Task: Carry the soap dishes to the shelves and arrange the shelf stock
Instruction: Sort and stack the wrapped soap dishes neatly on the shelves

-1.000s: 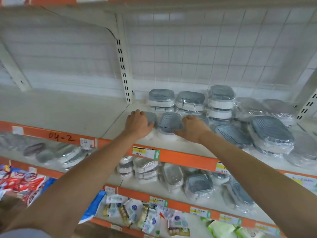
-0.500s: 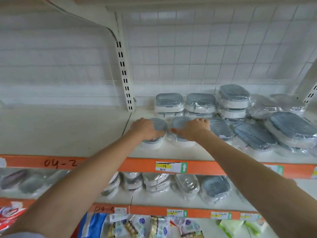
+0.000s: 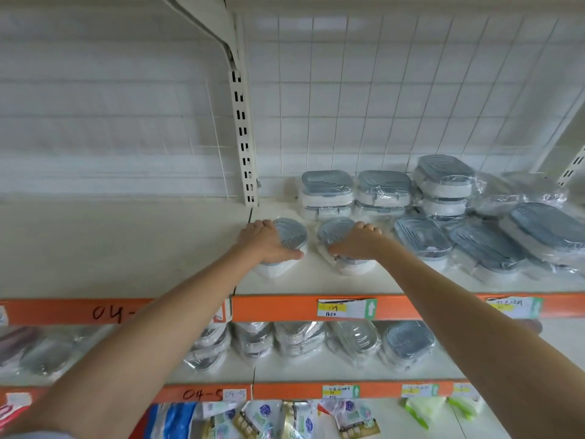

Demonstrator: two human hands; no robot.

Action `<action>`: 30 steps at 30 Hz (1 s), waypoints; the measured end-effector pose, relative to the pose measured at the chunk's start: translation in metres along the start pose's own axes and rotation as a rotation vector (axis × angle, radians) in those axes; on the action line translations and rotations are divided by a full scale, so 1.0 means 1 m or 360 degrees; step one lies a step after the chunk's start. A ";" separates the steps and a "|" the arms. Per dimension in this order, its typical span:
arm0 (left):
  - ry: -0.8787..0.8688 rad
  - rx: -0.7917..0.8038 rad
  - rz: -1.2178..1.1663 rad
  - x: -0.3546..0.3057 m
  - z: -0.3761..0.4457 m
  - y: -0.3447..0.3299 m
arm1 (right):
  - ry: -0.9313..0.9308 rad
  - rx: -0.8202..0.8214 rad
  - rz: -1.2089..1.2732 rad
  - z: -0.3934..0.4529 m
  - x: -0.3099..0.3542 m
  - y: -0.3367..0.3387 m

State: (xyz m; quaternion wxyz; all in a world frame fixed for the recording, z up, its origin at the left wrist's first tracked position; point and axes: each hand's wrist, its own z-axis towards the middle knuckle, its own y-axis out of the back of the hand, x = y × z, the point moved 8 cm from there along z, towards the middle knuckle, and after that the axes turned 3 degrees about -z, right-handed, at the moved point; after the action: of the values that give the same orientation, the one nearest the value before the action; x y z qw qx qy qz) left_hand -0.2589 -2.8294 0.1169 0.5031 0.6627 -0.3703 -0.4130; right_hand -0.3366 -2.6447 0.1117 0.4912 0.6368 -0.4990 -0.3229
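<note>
1. Two bare forearms are seen, uncovered from elbow to wrist.
2. The left hand (image 3: 267,241) and the right hand (image 3: 357,243) are bare; no gloves, rings or watch are seen.
3. A grey-blue sleeve edge (image 3: 34,435) is glimpsed at the lower left corner.

On the upper shelf (image 3: 158,248), two soap dishes (image 3: 291,232) lie side by side in front; stacked soap dishes (image 3: 383,188) stand behind them, more to the right.
</note>
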 end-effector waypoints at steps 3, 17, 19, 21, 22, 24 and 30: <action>-0.0029 -0.0054 -0.0004 -0.003 -0.004 -0.001 | 0.0003 -0.0075 -0.0044 -0.005 0.001 -0.006; -0.0009 -0.0431 -0.0063 -0.044 -0.070 0.023 | 0.0199 -0.0417 0.0125 -0.075 -0.042 0.018; -0.0036 -0.0470 -0.0044 -0.060 -0.085 0.023 | 0.0205 -0.0435 0.0140 -0.088 -0.056 0.015; -0.0051 -0.0494 -0.0022 -0.072 -0.098 0.021 | 0.0210 -0.0442 0.0168 -0.101 -0.069 0.012; -0.0047 -0.0507 -0.0016 -0.078 -0.106 0.020 | 0.0212 -0.0451 0.0187 -0.108 -0.075 0.012; -0.0024 -0.0531 -0.0021 -0.086 -0.121 0.016 | 0.0231 -0.0469 0.0206 -0.122 -0.087 0.010; -0.0017 -0.0472 0.0011 -0.108 -0.171 0.000 | 0.0282 -0.0382 0.0155 -0.156 -0.115 -0.008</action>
State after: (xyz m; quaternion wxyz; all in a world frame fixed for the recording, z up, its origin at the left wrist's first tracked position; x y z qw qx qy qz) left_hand -0.1429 -2.6695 0.1616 0.5949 0.5777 -0.3102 -0.4649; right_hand -0.2272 -2.4878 0.1437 0.6210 0.5743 -0.4419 -0.2987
